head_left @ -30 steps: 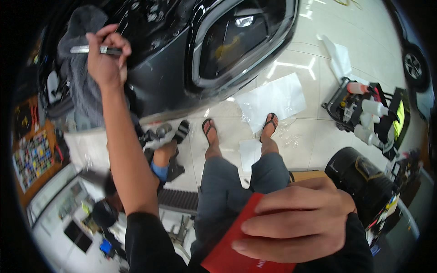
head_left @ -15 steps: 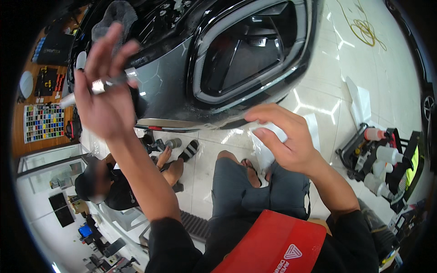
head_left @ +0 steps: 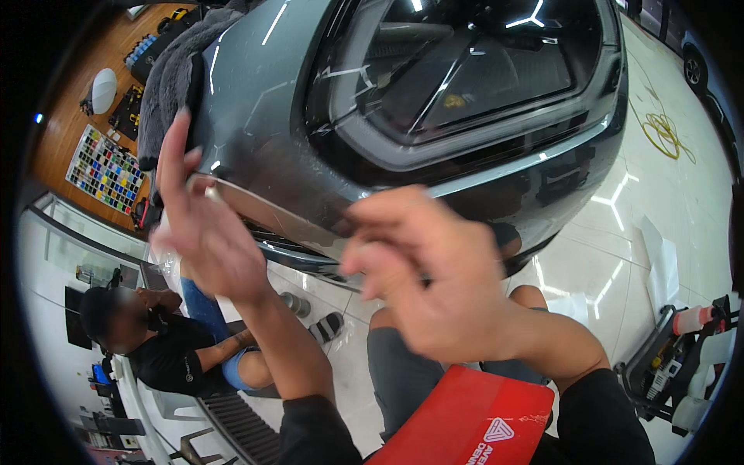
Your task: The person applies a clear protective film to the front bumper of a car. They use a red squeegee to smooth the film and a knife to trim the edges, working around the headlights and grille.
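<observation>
My left hand (head_left: 213,244) is raised beside the grey-green car's front corner, palm toward me. Its index finger points up, and the other fingers are partly bent and blurred. A crinkled clear sheet (head_left: 167,260) shows by its thumb side; I cannot tell if it touches the hand. My right hand (head_left: 446,283) is in front of the bumper below the headlight (head_left: 480,85), thumb and fingers drawn together. Blur hides what is between those fingertips. Between the hands runs the body panel's brownish, shiny lower edge (head_left: 275,213). Wet-looking spots mark the paint (head_left: 256,101).
A red flat pouch (head_left: 473,418) lies against my front. At left sits a person in black (head_left: 174,349). A grey towel (head_left: 167,89) drapes over the car. On the right are a cart with bottles (head_left: 690,364), white sheets (head_left: 659,263) and a yellow hose (head_left: 663,136).
My view has shifted closer to the car. The left hand has come lower, and the right has moved left and lower with its fingers closing. The seated person has raised a hand toward the head.
</observation>
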`<state>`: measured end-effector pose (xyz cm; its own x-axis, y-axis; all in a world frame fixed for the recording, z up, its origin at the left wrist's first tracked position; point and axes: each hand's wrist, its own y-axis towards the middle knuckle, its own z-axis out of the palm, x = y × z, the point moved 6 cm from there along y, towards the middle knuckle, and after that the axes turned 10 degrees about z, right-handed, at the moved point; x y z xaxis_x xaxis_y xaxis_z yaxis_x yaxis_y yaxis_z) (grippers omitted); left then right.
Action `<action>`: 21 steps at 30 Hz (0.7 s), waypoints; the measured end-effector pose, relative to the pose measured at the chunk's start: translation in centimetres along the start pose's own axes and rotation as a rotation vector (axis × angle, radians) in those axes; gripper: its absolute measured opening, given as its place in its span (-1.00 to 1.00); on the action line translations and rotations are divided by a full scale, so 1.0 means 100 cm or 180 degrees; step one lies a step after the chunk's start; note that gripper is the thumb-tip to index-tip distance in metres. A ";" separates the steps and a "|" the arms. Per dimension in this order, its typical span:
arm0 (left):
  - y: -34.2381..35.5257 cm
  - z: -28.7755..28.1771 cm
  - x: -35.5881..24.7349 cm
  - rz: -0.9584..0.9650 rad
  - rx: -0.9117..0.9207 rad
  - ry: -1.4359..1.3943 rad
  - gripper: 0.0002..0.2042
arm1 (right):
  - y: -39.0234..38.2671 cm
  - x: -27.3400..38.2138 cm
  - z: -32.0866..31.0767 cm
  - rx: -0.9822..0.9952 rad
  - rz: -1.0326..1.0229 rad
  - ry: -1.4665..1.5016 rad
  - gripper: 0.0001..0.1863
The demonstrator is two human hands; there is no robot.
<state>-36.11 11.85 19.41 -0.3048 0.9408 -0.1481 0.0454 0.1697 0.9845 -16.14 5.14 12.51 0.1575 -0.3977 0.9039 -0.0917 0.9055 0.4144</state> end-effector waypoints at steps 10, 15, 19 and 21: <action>0.015 0.026 0.000 0.0425 0.0773 0.1164 -0.78 | -0.014 -0.017 -0.013 -0.0880 0.0267 -0.0393 -0.81; 0.035 0.034 0.002 0.1044 0.0925 0.1253 -0.74 | -0.015 -0.003 -0.002 -0.1234 -0.0021 -0.0085 -0.76; 0.026 0.031 0.009 0.0850 0.1094 0.1422 -0.66 | -0.004 -0.009 0.004 -0.1467 0.0284 -0.0093 -0.74; 0.025 0.031 0.011 0.0840 0.1070 0.1354 -0.65 | -0.001 -0.005 0.008 -0.1597 0.0323 -0.0423 -0.80</action>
<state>-33.42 14.25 21.45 -0.5929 0.7757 0.2164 0.4486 0.0950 0.8887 -16.97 5.11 12.14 0.0433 -0.2904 0.9559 0.3869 0.8870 0.2520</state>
